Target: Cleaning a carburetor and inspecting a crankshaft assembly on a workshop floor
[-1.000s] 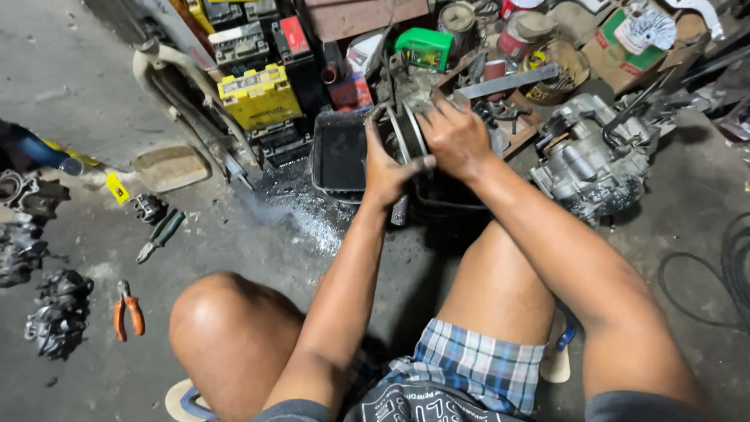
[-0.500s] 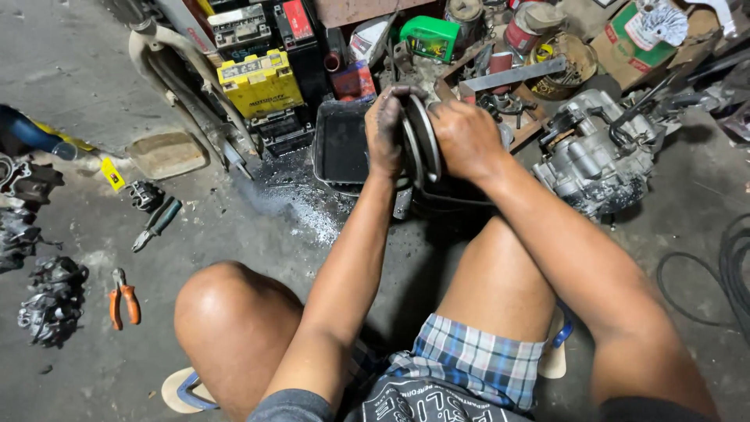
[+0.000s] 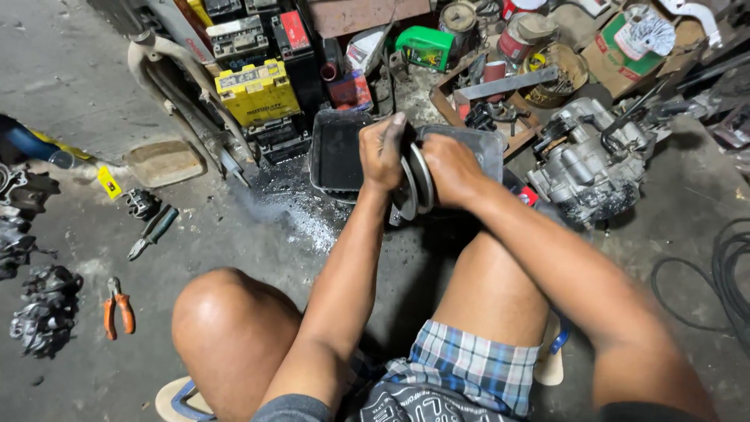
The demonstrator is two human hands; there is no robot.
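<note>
At the far left edge, dark greasy engine parts (image 3: 43,312) are partly cut off and too grimy to tell apart. Left of the black tray (image 3: 337,152), which serves as the landmark, lie orange-handled pliers (image 3: 117,306) and a second pair of pliers (image 3: 152,232) on the concrete, with a small yellow tag (image 3: 108,183) beyond them. Up and left of the tray stands a yellow box-shaped battery (image 3: 256,91); behind it a grey battery and a red-faced one are cropped by the top edge.

Just in front of the tray's right half, the left hand (image 3: 381,152) is closed around one face of a round metal disc part (image 3: 416,181), and the right hand (image 3: 451,166) grips its other face; the palms hide most of the part. Behind the tray sits a green plastic container (image 3: 426,45). Right of the tray rests a grey engine block (image 3: 590,164), and farther back a cardboard box (image 3: 625,47) with a green panel. A black cable (image 3: 723,270) runs off the right edge.
</note>
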